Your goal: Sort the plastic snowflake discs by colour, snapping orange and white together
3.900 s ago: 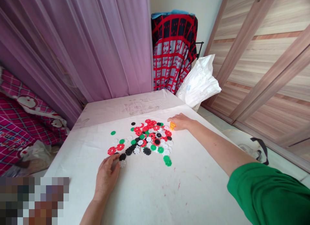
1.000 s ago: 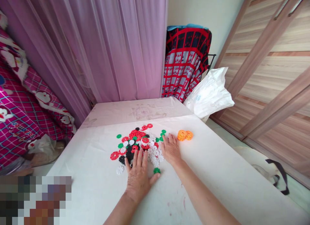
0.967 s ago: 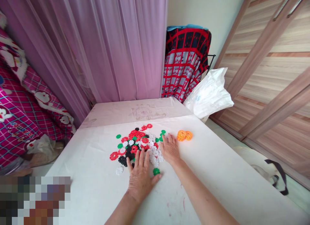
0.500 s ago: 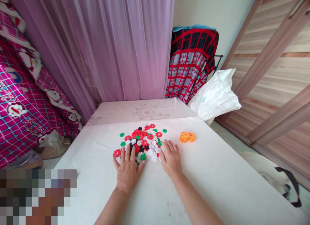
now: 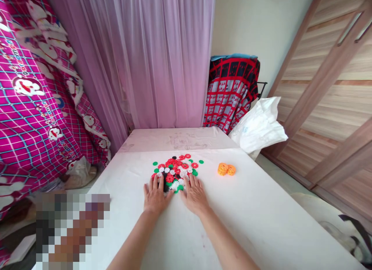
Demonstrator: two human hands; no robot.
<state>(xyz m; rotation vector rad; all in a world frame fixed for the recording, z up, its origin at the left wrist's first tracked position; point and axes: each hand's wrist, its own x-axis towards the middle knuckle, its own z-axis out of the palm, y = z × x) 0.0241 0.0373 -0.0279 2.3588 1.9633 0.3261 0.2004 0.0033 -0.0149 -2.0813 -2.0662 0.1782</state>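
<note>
A loose pile of flower-shaped plastic discs (image 5: pixel 169 178) in red, white, green and black lies on the white-covered table (image 5: pixel 180 239). At the pile's near left edge rests my left hand (image 5: pixel 156 197), palm down with fingers spread over the discs. My right hand (image 5: pixel 194 194) lies across the near right edge, its fingers stretched out on white and green pieces. Both hands are open, and the discs under the fingers are partly hidden. To the right of the pile sit two short stacks of orange discs (image 5: pixel 226 169), apart from both hands.
Purple curtains (image 5: pixel 162 60) hang behind the table. A white bag (image 5: pixel 258 124) stands at its far right corner, before a red and black checked cloth (image 5: pixel 223 91). Wooden wardrobe doors (image 5: pixel 325 95) are on the right, pink patterned fabric (image 5: pixel 52 99) on the left. The lower left is pixelated.
My right hand has moved left onto the pile, closer to my left hand, and the right-side discs are pushed inward. The camera view has tilted up and shifted slightly.
</note>
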